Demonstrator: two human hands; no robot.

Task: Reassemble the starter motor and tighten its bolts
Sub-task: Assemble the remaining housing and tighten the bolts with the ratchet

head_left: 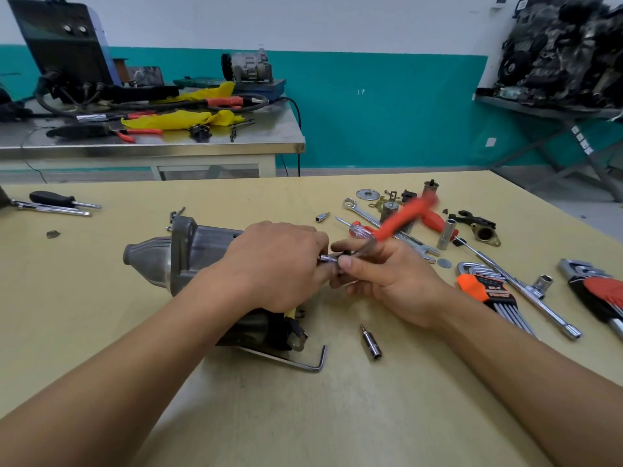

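An orange holder [485, 291] at 3 o'clock is carrying hex keys [515, 311]. The starter motor [188, 251] is lying centred on the worktop [303, 416], the left hand [276, 264] gripping its end; the right hand [387, 274] is pinching an orange-handled wrench [401, 217] in its fingers [345, 263], the handle angling toward 1 o'clock.

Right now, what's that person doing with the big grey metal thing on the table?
A person is working on a grey starter motor that lies on its side on the yellow table. The left hand grips it, while the right hand pinches the metal end of an orange-handled tool at the motor's end; the handle looks blurred. Hex key sets and spanners lie to the right.
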